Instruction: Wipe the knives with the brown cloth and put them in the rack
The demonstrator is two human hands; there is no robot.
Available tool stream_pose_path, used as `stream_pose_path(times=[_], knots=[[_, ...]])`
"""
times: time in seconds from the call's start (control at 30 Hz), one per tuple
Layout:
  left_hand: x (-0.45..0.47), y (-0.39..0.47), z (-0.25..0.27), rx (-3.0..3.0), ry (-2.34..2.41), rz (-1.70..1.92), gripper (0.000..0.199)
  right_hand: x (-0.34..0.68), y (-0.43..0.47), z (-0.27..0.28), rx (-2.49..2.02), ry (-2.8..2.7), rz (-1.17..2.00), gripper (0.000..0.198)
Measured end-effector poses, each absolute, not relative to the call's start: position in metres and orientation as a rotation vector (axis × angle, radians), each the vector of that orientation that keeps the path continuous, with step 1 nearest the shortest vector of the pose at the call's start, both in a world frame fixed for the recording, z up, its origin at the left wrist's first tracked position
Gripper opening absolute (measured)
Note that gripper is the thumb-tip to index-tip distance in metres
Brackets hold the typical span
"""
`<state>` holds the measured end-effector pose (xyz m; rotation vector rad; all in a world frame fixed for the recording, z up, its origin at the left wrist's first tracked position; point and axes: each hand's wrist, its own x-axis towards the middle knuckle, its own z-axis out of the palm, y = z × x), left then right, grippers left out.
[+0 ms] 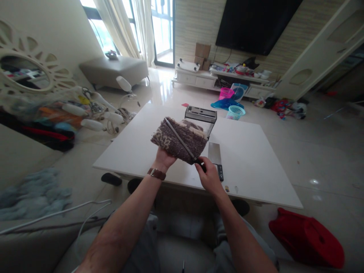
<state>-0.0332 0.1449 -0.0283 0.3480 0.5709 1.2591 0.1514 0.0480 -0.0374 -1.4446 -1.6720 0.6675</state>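
Observation:
My left hand (165,158) supports a folded, shaggy brown-and-cream cloth (182,142) from below, its fingers mostly hidden under the cloth. Across the top of the cloth lies a sharpening steel (179,137), a long thin grey rod with a black handle. My right hand (209,175) is closed round that handle at the cloth's near right corner. On the white table (247,163), just right of the cloth, a cleaver (214,152) lies flat with its black handle toward me. Behind the cloth stands a knife block (201,113) with a slotted top and see-through side.
Two small items, one a brownish piece (226,188), lie near the table's front edge. A red stool-like object (307,237) is on the floor at right. Beyond the table are a blue basket (236,111) and a low TV cabinet (196,79). A lamp (113,117) stands left.

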Motion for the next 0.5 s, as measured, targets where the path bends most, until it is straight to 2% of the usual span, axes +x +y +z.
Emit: stream_pose_path(times=[0.23,0.5], knots=[[-0.0317,0.1422,-0.0239,0.454,0.531,1.239,0.04,0.1483,0.0429,-0.0306,-1.555,-1.687,0.679,0.023],[-0.0362,0.1412,-0.0232,0.423,0.549,1.26,0.054,0.1475,0.0449,-0.0339,-1.524,-1.678,0.682,0.025]])
